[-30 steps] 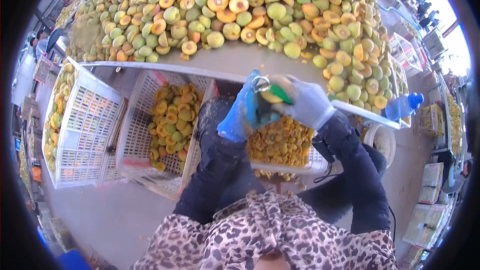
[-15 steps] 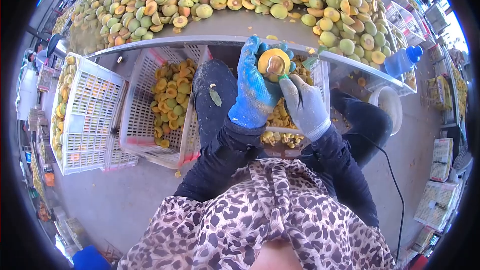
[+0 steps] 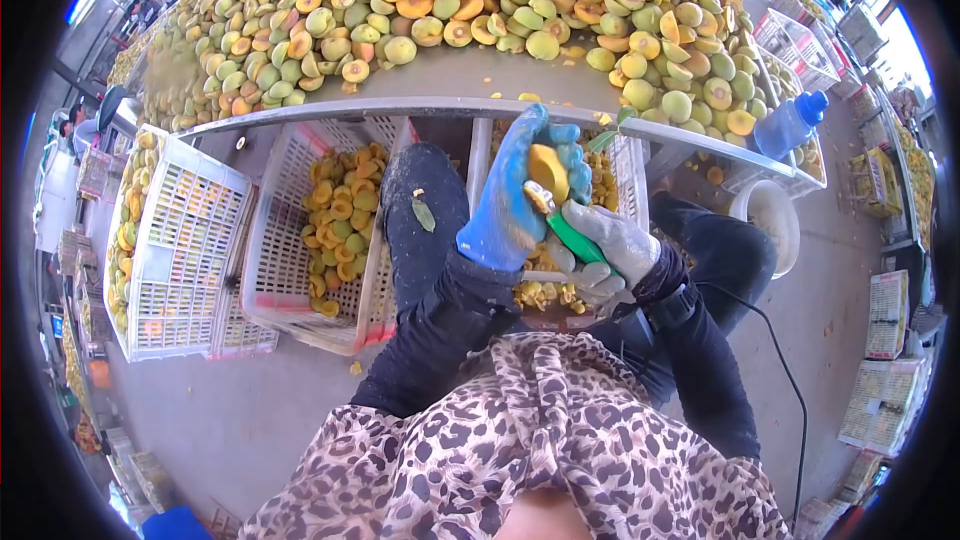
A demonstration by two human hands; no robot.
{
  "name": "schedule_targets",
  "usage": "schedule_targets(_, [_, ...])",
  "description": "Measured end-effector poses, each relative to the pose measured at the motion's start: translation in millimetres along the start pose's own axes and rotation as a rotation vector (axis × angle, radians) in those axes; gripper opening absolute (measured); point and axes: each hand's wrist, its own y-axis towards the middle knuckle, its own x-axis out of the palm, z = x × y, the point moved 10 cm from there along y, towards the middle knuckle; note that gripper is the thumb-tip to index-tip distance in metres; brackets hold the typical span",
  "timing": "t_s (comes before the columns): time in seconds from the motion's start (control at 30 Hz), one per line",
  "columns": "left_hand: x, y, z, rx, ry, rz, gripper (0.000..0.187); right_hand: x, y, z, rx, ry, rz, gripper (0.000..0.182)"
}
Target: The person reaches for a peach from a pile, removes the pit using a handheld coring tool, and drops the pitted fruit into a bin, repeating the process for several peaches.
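Observation:
My left hand (image 3: 503,215), in a blue glove, is closed around a yellow peach half (image 3: 548,168) above my lap. My right hand (image 3: 622,242), in a grey glove, grips the green handle of a pitting tool (image 3: 577,239). The tool's tip is at the fruit's lower edge, where a pale, ragged piece of pit or flesh (image 3: 540,197) sticks out. Its blade is mostly hidden. Beneath my hands, a crate (image 3: 628,168) of cut fruit stands between my knees, partly covered by my gloves.
Halved peaches (image 3: 430,0) are heaped on the metal-edged table (image 3: 440,75) ahead. A white crate (image 3: 275,250) with peach halves stands left of my knee, another full crate (image 3: 180,240) beyond it. To the right are a white bucket (image 3: 785,230), a blue bottle (image 3: 790,125) and a black cable (image 3: 790,370).
The peach half has turned from its cut face toward me to its side. My right hand has rolled over, showing the green handle, and a ragged piece now protrudes from the fruit.

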Motion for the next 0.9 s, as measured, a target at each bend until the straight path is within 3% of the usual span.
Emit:
schedule_targets(0.03, [-12, 1, -12, -0.126, -0.045, 0.053, 0.029, 1, 0, 0, 0.009, 0.007, -0.002, 0.053])
schedule_targets(0.1, [-26, 1, -17, -0.165, -0.167, 0.053, 0.024, -6, -1, -6, -0.033, -0.050, 0.034, 0.049])
schedule_targets(0.13, [-29, 0, 3, 0.034, 0.009, 0.059, 0.022, -20, 2, -12, -0.178, 0.162, -0.004, 0.041])
schedule_targets(0.17, [-29, -4, 24, 0.237, 0.184, 0.069, 0.019, -30, 12, -6, -0.170, 0.163, -0.005, 0.041])
schedule_targets(0.23, [-68, 14, 15, 0.158, 0.093, 0.072, 0.017, -56, -17, -72, -0.728, -1.055, 0.773, 0.032])
schedule_targets(0.27, [-79, 15, 18, 0.236, 0.146, 0.147, 0.017, -42, -26, -81, -0.774, -1.318, 0.912, 0.027])
schedule_targets(0.3, [-78, 13, 24, 0.312, 0.195, 0.217, 0.016, -36, -24, -84, -0.768, -1.316, 0.921, 0.027])
schedule_targets(0.37, [-69, 8, 13, 0.219, 0.188, 0.219, 0.016, -23, -23, -89, -0.710, -1.609, 1.076, 0.026])
schedule_targets(0.4, [-55, 2, 27, 0.386, 0.516, 0.174, 0.016, -24, -18, -88, -0.638, -1.698, 1.082, 0.024])
schedule_targets(0.43, [-37, -6, 37, 0.554, 0.848, 0.124, 0.016, -24, -16, -88, -0.640, -1.697, 1.079, 0.024])
schedule_targets(0.47, [-37, -11, 39, 0.556, 0.850, 0.131, 0.016, -23, -14, -87, -0.620, -1.767, 1.118, 0.024])
schedule_targets(0.53, [-43, -18, 30, 0.459, 0.875, 0.140, 0.044, -27, -6, -77, -0.586, -1.831, 1.146, 0.024])
schedule_targets(0.57, [-52, -17, 25, 0.451, 0.874, 0.142, 0.044, -51, 3, -68, -0.368, -1.879, 1.245, 0.025])
schedule_targets(0.6, [-79, -13, 15, 0.411, 0.451, 0.180, 0.040, -76, 8, -61, -0.139, -1.915, 1.339, 0.029])
schedule_targets(0.63, [-87, -12, 7, 0.360, 0.031, 0.214, 0.037, -94, -1, -69, -0.178, -1.787, 1.370, 0.033])
schedule_targets(0.67, [-66, -32, 24, 0.608, 0.490, 0.225, 0.024, -98, -12, -71, -0.261, -1.758, 1.383, 0.030])
schedule_targets(0.7, [-61, -29, 34, 0.622, 0.488, 0.233, 0.024, -87, -21, -81, -0.356, -1.735, 1.381, 0.027])
schedule_targets(0.73, [-71, -25, 33, 0.509, 0.327, 0.268, 0.026, -78, -21, -76, -0.350, -1.736, 1.357, 0.027])
schedule_targets(0.8, [-72, -15, 18, 0.241, -0.092, 0.227, 0.036, -51, -15, -74, -0.769, -1.133, 0.955, 0.019])
schedule_targets(0.9, [-41, -13, 6, 0.177, -0.056, 0.146, 0.040, 7, -5, -73, -0.908, -1.345, 0.880, 0.022])
